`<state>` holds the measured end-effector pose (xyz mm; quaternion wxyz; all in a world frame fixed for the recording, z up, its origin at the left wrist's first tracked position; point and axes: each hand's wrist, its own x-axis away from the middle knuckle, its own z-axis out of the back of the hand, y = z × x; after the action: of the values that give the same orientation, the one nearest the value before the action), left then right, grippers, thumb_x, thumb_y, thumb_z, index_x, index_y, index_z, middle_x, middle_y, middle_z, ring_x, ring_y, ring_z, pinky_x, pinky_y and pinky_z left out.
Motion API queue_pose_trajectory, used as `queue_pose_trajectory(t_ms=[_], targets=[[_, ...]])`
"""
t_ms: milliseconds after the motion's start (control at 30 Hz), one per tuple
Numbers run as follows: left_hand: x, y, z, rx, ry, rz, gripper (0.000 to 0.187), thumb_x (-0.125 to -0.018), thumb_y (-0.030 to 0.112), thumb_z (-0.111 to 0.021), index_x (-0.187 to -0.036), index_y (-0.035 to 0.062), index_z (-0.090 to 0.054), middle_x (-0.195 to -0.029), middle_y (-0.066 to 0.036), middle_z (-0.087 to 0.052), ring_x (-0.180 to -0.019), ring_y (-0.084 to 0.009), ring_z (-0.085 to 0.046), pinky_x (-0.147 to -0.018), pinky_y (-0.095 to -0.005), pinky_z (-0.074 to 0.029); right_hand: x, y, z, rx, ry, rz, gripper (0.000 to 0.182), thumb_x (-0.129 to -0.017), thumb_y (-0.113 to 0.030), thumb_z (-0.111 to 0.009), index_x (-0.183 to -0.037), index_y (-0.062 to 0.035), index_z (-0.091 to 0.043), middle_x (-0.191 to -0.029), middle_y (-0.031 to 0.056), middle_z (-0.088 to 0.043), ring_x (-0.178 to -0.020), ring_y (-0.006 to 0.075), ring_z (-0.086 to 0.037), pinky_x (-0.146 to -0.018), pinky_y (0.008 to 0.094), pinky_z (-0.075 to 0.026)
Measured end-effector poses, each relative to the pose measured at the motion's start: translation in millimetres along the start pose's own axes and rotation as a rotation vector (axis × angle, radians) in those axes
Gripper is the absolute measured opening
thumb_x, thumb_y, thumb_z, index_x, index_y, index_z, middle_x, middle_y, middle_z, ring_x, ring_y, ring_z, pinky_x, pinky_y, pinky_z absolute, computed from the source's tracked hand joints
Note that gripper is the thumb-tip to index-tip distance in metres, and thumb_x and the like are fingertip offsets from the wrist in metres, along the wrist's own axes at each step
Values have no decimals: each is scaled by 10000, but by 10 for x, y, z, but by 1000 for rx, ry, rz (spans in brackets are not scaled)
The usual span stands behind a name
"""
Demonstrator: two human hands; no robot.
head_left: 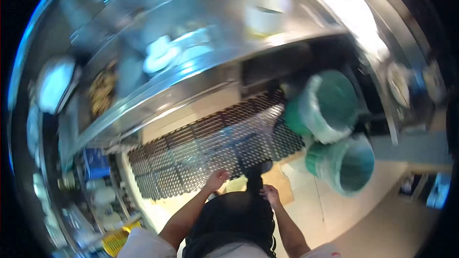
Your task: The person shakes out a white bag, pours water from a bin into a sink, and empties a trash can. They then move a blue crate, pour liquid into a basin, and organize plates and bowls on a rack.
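Observation:
My left hand (217,180) hangs low in front of my body, above the edge of the black perforated floor mat (205,148). Its fingers look loosely curled, and blur hides whether anything is in them. Beside the dark apron (229,220), on its right, is my right hand (270,195), with its fingers partly bent near the cloth. Whether it touches the apron cannot be made out. One dark shoe (260,167) shows between the hands on the mat.
A steel counter (224,43) runs across the top, bearing a white container (265,14) and white items (162,55). Two green bins (334,105) (354,165) stand at the right. Shelves with a blue box (97,163) and a yellow basket (114,242) are at left.

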<state>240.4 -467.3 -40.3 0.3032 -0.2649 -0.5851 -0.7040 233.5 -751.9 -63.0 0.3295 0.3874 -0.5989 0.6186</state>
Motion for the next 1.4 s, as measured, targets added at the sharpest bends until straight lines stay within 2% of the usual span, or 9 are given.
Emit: queue_pose_trajectory(t_ms=[167, 333, 500, 667, 800, 900, 1000, 1267, 1400], targets=[[746, -1443, 972, 24, 196, -8, 469, -775, 428, -513, -1031, 36, -540, -880, -109, -630, -810, -213, -603, -729, -332, -461, 511, 189, -960, 189, -133, 89, 304, -829, -315, -527, -1032, -90, -497, -871, 77, -607, -724, 160, -600, -572, 261, -434], [2060, -3161, 1875, 406, 643, 111, 231, -814, 191, -525, -944, 4, -561, -818, -83, -602, -704, -164, -573, -625, -287, -478, 612, 501, -1439, 452, -263, 205, 226, -841, -268, -514, -976, -88, -503, -804, 54, -604, -668, 132, -593, -515, 220, -427], [3708, -4516, 1977, 904, 1183, 289, 271, -801, 178, -513, -928, -59, -545, -734, -100, -580, -608, -163, -560, -532, -258, -471, 1046, 140, -2370, 571, -298, 362, 216, -837, -219, -527, -936, -27, -505, -752, 48, -585, -609, 124, -565, -493, 207, -410], [4423, -5314, 1255, 957, 1114, 715, 343, -808, 272, -482, -1029, 10, -508, -879, -114, -605, -656, -205, -598, -421, -293, -395, 866, 30, -2885, 394, -510, 470, 174, -830, -153, -535, -937, -18, -508, -704, 20, -541, -605, 115, -536, -495, 209, -422], [4265, -5198, 755, 1167, 880, 732, 308, -809, 295, -487, -1014, 68, -516, -891, -81, -607, -672, -190, -601, -487, -337, -403, 1003, 169, -3053, 553, -549, 542, 102, -853, -129, -500, -843, -29, -514, -668, 62, -532, -512, 115, -496, -479, 252, -439], [4019, -4882, 923, 1241, 781, 694, 355, -809, 318, -493, -1005, 23, -518, -850, -70, -603, -677, -166, -594, -458, -255, -373, 951, 299, -2942, 768, -562, 174, 130, -856, -135, -486, -904, -24, -532, -691, 58, -557, -557, 103, -516, -454, 239, -395], [3747, -4636, 1486, 1182, 818, 593, 349, -815, 268, -497, -1030, -7, -509, -883, -113, -595, -741, -183, -593, -527, -267, -428, 1080, 589, -3174, 1219, -102, 32, 187, -845, -132, -495, -997, -33, -539, -823, 108, -582, -685, 144, -565, -463, 292, -433], [3540, -4143, 3143, 906, 984, 114, 285, -824, 183, -490, -969, -60, -526, -854, -149, -591, -747, -210, -595, -667, -293, -488, -295, 1291, -4290, 1667, -416, 375, 238, -856, -226, -462, -945, -23, -550, -827, 116, -588, -679, 190, -584, -513, 335, -474], [3933, -4257, 3746, 846, 1044, 184, 289, -819, 199, -500, -969, -46, -537, -858, -138, -597, -739, -208, -601, -668, -280, -475, 237, 1067, -6120, 446, -1049, -15, 252, -817, -302, -559, -918, -71, -550, -784, 67, -606, -628, 145, -592, -473, 242, -440]])
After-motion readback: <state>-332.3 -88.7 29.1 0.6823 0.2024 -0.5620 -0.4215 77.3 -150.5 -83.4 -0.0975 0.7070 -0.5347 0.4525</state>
